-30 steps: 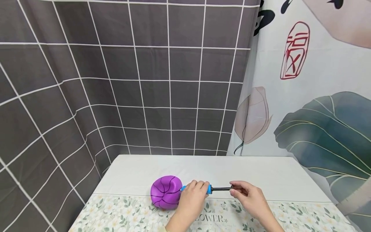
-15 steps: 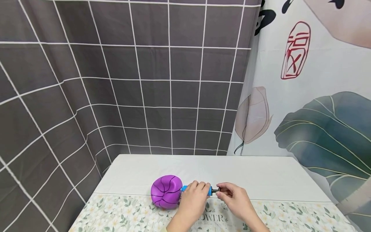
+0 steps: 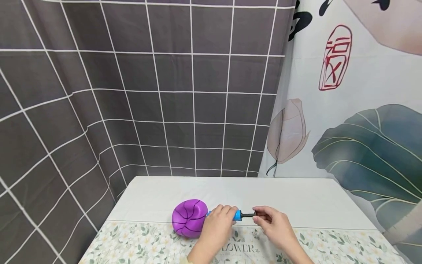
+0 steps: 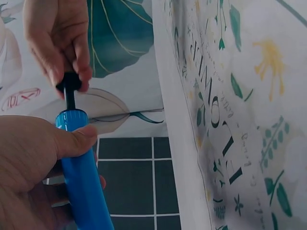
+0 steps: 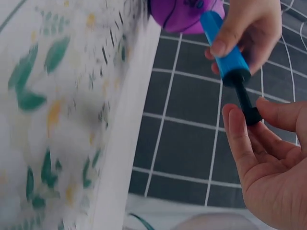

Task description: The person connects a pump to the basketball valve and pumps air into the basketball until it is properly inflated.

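Just now, the black rod (image 3: 247, 215) shows a middling length between the blue pump (image 3: 237, 215) and the right hand (image 3: 275, 223): half a second ago it was almost wholly pushed in, and half a second before that it stood out further than now. So the right hand has drawn back again, which I read as a fresh outward pull in a run of pumping strokes. Its thumb and fingertips pinch the black knob (image 5: 252, 116) at the rod's end. The left hand (image 3: 218, 223) has stayed wrapped around the pump's barrel, steadying it. The purple ball (image 3: 189, 218) sits on the worktop (image 3: 230, 189), just beyond the left hand at the pump's far end, virtually unmoved. Its dent and creases look the same, so I judge it well short of full. Whether the pump's tip is inside the ball, I cannot tell.
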`<state>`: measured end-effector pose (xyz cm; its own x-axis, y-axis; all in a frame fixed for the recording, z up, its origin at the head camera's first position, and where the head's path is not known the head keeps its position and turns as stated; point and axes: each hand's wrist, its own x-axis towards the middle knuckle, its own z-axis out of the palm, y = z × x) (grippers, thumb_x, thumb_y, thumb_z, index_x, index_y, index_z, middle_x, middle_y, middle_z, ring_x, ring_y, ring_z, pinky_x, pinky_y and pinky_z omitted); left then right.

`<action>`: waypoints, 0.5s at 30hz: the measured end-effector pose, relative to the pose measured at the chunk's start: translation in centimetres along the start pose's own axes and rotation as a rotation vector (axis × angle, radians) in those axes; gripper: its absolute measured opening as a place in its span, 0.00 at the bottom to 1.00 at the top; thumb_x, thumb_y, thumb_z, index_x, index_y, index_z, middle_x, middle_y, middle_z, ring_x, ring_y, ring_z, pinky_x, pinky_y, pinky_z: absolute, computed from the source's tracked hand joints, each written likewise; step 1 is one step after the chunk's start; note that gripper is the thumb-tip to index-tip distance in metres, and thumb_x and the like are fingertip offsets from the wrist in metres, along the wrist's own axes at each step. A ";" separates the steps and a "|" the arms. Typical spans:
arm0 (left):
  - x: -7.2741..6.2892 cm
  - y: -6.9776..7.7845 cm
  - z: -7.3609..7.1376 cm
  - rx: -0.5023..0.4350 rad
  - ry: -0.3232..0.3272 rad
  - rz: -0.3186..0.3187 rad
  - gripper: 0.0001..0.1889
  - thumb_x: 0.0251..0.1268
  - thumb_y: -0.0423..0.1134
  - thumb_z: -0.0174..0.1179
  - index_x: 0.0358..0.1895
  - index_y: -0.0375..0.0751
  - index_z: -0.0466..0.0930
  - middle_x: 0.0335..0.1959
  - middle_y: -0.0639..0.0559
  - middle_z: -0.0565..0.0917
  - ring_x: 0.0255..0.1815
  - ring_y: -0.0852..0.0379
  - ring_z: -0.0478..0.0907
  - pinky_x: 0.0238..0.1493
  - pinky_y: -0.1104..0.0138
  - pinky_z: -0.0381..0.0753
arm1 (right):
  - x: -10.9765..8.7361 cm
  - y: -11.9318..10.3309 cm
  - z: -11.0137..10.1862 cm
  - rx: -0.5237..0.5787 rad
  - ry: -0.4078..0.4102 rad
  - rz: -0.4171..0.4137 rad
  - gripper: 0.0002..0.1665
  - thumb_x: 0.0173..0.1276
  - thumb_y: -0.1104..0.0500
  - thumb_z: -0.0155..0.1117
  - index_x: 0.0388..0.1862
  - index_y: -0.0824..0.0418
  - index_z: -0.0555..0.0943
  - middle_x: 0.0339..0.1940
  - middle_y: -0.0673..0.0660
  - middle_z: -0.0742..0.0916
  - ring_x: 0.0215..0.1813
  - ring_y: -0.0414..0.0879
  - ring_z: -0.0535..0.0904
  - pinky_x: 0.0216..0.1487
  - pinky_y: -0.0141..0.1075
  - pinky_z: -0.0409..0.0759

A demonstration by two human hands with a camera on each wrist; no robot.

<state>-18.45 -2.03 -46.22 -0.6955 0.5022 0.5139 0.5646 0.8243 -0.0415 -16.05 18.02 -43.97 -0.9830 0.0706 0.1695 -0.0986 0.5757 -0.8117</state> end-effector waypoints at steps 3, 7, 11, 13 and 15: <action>0.1 -0.2 -0.1 0.003 0.016 -0.002 0.22 0.58 0.44 0.72 0.57 0.48 0.82 0.46 0.57 0.85 0.45 0.59 0.80 0.50 0.67 0.84 | 0.1 0.4 -1.4 -0.038 0.014 0.000 0.16 0.65 0.64 0.72 0.52 0.61 0.86 0.38 0.50 0.89 0.37 0.37 0.84 0.37 0.27 0.84; 0.1 -0.5 -0.1 0.007 0.027 0.001 0.22 0.59 0.44 0.72 0.56 0.47 0.82 0.46 0.57 0.85 0.45 0.59 0.80 0.49 0.68 0.83 | 0.1 0.9 -3.2 -0.079 0.015 0.002 0.18 0.67 0.62 0.70 0.56 0.61 0.85 0.41 0.51 0.89 0.38 0.39 0.84 0.38 0.28 0.84; 0.1 -0.5 -0.2 -0.001 0.017 -0.004 0.21 0.59 0.44 0.72 0.56 0.47 0.82 0.46 0.57 0.85 0.44 0.59 0.80 0.48 0.68 0.83 | -0.1 1.5 -4.6 -0.105 0.023 0.026 0.19 0.69 0.61 0.69 0.58 0.60 0.84 0.43 0.52 0.89 0.39 0.39 0.85 0.38 0.28 0.83; 0.1 -0.5 -0.2 -0.005 0.010 -0.009 0.21 0.60 0.44 0.71 0.56 0.47 0.82 0.46 0.57 0.85 0.45 0.59 0.80 0.48 0.68 0.83 | -0.1 1.8 -5.1 -0.109 0.024 0.029 0.19 0.69 0.61 0.69 0.58 0.60 0.84 0.43 0.52 0.89 0.40 0.39 0.85 0.38 0.28 0.83; 0.1 -0.4 -0.3 -0.009 0.005 -0.012 0.21 0.60 0.44 0.71 0.57 0.47 0.82 0.46 0.57 0.85 0.45 0.59 0.80 0.48 0.68 0.83 | -0.2 1.9 -5.4 -0.112 0.024 0.030 0.19 0.69 0.61 0.69 0.58 0.60 0.84 0.43 0.52 0.89 0.39 0.39 0.84 0.38 0.28 0.83</action>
<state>-18.62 -2.42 -45.96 -0.7001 0.4905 0.5190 0.5597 0.8282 -0.0278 -15.25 23.51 -42.55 -0.9812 0.1077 0.1601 -0.0498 0.6603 -0.7494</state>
